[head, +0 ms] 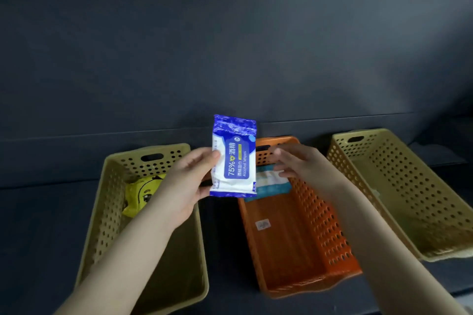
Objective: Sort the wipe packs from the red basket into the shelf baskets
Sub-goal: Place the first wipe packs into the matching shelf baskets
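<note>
"75% Alcohol Wipes" on blue pack (233,158)

blue-white alcohol pack (233,158) upright, teal pack (271,185) in orange basket (320,225), yellow pack (140,193) in left tan basket (107,212)

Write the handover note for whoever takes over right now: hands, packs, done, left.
Left hand grips the blue pack upright, over the gap between left beige basket and orange basket.
Right hand open over the teal pack in the orange basket; contact blurred.
Done: yellow pack lies in the left beige basket, teal in orange.
Left: bin the blue pack; right beige basket shows no pack.
</note>
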Demonstrator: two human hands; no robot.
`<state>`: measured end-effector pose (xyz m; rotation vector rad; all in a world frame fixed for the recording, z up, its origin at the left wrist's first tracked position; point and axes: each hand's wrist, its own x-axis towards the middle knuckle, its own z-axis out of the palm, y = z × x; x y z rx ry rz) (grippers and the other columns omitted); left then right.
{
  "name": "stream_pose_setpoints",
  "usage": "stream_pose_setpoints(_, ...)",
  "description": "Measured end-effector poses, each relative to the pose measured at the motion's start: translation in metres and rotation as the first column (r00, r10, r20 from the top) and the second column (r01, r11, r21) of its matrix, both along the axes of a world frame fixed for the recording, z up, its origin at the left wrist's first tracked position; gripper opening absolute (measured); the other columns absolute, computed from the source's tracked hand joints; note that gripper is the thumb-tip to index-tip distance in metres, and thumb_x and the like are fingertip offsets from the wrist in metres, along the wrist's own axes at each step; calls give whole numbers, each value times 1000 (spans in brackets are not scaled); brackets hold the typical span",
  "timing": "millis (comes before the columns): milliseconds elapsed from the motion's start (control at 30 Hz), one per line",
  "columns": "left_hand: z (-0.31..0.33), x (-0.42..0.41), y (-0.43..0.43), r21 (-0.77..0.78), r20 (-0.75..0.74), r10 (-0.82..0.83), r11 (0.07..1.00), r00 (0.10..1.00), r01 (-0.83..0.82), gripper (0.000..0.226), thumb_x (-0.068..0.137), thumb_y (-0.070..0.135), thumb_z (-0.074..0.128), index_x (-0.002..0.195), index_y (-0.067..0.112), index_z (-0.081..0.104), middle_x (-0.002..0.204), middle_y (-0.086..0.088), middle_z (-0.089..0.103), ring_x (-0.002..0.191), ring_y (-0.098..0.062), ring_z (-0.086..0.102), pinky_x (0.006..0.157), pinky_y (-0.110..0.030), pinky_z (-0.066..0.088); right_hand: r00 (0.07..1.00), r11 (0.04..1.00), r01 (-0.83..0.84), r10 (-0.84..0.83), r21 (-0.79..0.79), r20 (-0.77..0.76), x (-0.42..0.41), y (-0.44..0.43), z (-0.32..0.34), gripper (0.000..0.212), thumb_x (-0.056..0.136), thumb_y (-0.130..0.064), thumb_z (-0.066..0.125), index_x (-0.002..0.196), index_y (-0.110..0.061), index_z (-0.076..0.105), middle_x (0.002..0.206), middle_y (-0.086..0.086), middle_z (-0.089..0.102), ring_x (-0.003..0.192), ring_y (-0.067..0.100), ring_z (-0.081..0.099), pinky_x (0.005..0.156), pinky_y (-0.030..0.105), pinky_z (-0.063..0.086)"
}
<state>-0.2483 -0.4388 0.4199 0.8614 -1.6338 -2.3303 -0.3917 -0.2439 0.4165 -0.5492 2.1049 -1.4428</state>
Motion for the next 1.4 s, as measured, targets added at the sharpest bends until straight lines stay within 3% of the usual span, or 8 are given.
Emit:
stream_pose_setpoints(133,16,-35,38,-37,-77,-161,987,984,158,11,91,20,62,98,13,67,100,-7,73,87,-18,70,70,-38,59,964,960,111,-41,-257,261,20,23,21,40,81,-32,64,110,-5,63,102,11,72,87,18,67,74,28,52)
stream_pose_setpoints(233,23,-63,70,-85,-94,-287,956,953,280,16,89,20,65,103,11,67,100,-7,74,88,-19,72,67,-36,58,911,873,311,-162,-375,379,15,53,26,27,76,-15,69,97,-6,55,100,15,71,86,24,69,74,36,56)
stream_pose_setpoints(400,16,-122,111,-335,-121,-407,875,905,349,25,91,18,63,115,26,59,114,0,67,101,-10,63,77,-39,59,716,669,671,-472,-321,514,-12,128,31,24,82,-10,69,103,-8,57,96,17,66,81,24,64,79,38,54)
stream_pose_setpoints(500,-1,-161,126,-635,-53,-505,683,862,361,37,90,25,64,126,27,55,129,3,60,112,-9,59,97,-32,48,542,610,784,-587,-110,602,-41,170,16,29,81,-15,73,106,-5,62,89,13,68,74,23,64,90,43,53)
stream_pose_setpoints(600,-16,-193,143,-795,126,-585,424,801,435,59,88,38,65,141,22,44,144,2,46,132,-16,43,110,-35,35,439,586,808,-665,58,604,-70,188,-7,30,83,-12,72,109,-4,60,90,14,71,76,23,68,82,38,58)
stream_pose_setpoints(867,-34,-231,166,-847,500,-480,-95,721,523,100,73,76,56,150,23,22,154,4,20,134,-28,28,108,-44,29,454,608,722,-777,332,436,-133,167,-58,28,85,-5,69,109,2,57,90,15,67,74,24,66,72,39,56)
stream_pose_setpoints(1167,-40,-236,162,-836,524,-474,-128,708,533,102,70,80,53,151,28,18,153,10,14,134,-27,23,108,-44,24,455,607,705,-783,365,425,-144,159,-85,21,89,2,59,108,-2,50,79,10,55,64,19,54,28,19,40)
stream_pose_setpoints(1400,-37,-231,164,-826,515,-500,-70,697,560,99,74,76,54,151,24,20,155,10,15,137,-27,24,111,-47,25,495,625,707,-772,332,399,-140,166,-70,39,81,-19,75,110,-1,57,95,15,68,85,29,68,85,46,56)
